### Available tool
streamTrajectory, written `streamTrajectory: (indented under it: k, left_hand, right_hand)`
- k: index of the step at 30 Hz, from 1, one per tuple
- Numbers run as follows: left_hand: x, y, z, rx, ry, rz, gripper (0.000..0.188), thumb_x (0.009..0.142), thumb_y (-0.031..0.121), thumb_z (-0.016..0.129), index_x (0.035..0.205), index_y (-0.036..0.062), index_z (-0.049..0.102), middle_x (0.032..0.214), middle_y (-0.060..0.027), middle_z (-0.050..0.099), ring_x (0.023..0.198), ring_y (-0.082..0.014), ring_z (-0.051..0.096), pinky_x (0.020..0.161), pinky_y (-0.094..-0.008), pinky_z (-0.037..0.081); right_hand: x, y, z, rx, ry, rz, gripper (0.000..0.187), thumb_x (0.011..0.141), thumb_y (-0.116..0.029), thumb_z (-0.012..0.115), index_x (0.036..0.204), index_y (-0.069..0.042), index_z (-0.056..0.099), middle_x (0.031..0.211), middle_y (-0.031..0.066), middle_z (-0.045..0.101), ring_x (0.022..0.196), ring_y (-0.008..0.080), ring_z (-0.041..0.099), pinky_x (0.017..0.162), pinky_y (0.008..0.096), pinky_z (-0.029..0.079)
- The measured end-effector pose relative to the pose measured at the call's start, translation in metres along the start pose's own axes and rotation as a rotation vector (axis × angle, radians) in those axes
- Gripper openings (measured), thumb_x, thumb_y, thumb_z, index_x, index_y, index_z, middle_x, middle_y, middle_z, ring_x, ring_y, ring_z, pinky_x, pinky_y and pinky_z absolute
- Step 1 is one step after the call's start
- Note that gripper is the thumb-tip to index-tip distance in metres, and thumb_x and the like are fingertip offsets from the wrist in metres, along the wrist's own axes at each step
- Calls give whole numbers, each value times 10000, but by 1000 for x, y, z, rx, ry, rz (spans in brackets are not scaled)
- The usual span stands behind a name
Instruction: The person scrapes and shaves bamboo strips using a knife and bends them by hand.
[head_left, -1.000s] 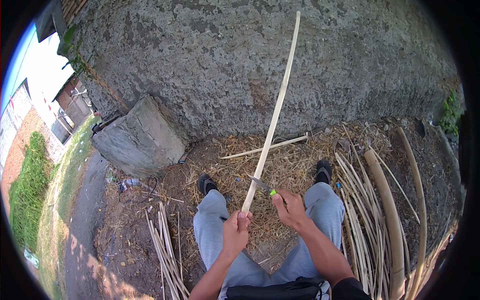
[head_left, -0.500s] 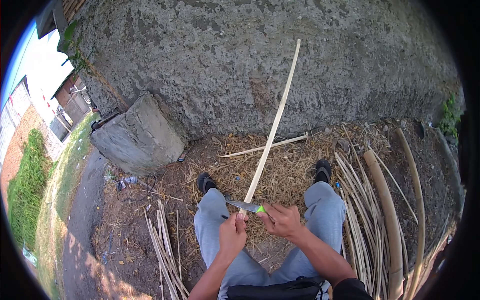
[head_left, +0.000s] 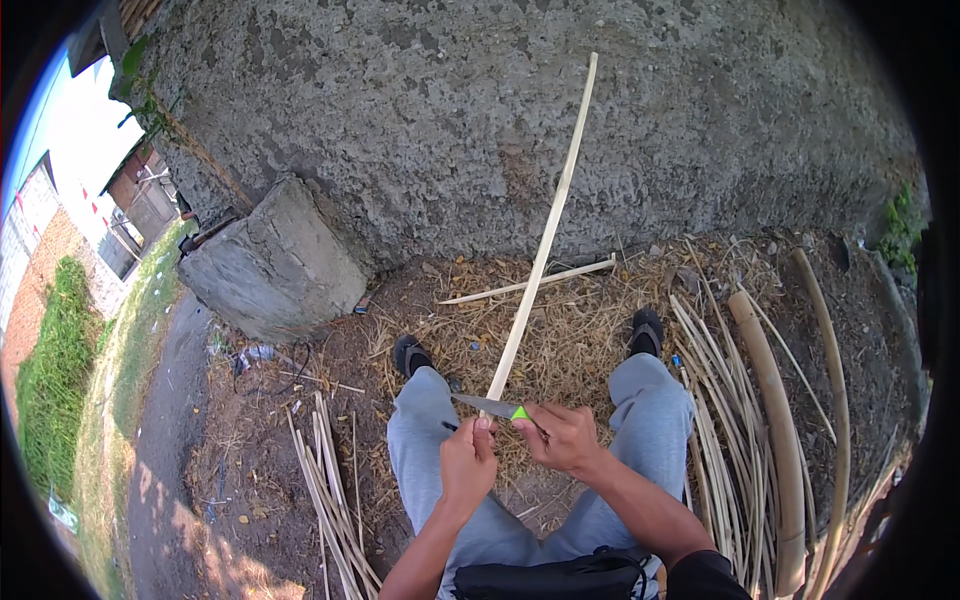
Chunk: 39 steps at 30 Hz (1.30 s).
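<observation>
I sit facing a rough grey wall with my legs in grey trousers stretched out. My left hand (head_left: 467, 462) grips the near end of a long pale cane strip (head_left: 545, 235) that slants up and away toward the wall. My right hand (head_left: 562, 438) holds a knife (head_left: 490, 406) with a green handle. Its blade points left and lies across the strip just above my left hand.
A concrete block (head_left: 272, 268) leans on the wall at the left. Thin split canes (head_left: 330, 490) lie beside my left leg. Thicker poles and several strips (head_left: 765, 400) pile up at my right. Another loose strip (head_left: 530, 283) rests on the straw-littered ground ahead.
The knife has come down the strip toward my left hand, and its blade now lies flatter across the strip. The strip's angle has barely changed.
</observation>
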<state>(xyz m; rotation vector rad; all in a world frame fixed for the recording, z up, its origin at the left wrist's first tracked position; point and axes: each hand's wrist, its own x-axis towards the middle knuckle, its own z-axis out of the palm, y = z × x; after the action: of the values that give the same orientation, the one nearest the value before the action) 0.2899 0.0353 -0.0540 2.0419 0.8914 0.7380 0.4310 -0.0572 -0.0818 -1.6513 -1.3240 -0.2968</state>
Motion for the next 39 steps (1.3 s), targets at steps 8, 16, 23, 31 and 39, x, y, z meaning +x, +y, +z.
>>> streamTrajectory:
  k: [8, 16, 23, 31, 39]
  left_hand:
    - [1, 0, -1, -31, -14, -8, 321, 1041, 191, 462, 878, -26, 635, 617, -47, 548, 569, -113, 516, 555, -300, 428]
    - [2, 1, -8, -5, 13, 23, 263, 1010, 158, 495, 873, -14, 640, 587, -93, 566, 497, -174, 549, 510, -336, 429]
    - [-2, -5, -6, 23, 85, 52, 269, 1013, 162, 493, 876, -16, 641, 588, -94, 569, 506, -174, 558, 511, -339, 430]
    - [-5, 1, -11, 31, 81, 43, 263, 1010, 155, 493, 869, -16, 636, 585, -108, 578, 493, -207, 576, 496, -351, 432]
    - [-10, 10, -11, 89, 143, 110, 239, 996, 134, 504, 867, -17, 636, 560, -125, 566, 477, -247, 596, 473, -371, 427]
  right_hand:
    - [3, 3, 2, 55, 4, -2, 177, 816, -189, 742, 928, -54, 720, 633, 49, 620, 457, 202, 577, 390, 333, 434]
    - [-1, -1, 15, -18, 84, -17, 187, 811, -211, 749, 920, -62, 717, 631, 16, 612, 455, 171, 570, 371, 314, 402]
    - [1, -5, 23, -39, 102, -32, 193, 807, -211, 752, 925, -64, 711, 640, 14, 617, 464, 165, 579, 369, 311, 398]
    - [4, -3, 26, -31, 141, -77, 221, 829, -257, 745, 930, -69, 686, 603, 7, 563, 437, 163, 555, 359, 316, 378]
    - [3, -5, 24, 14, 132, -72, 211, 812, -223, 748, 920, -50, 697, 643, 31, 609, 458, 181, 582, 380, 312, 408]
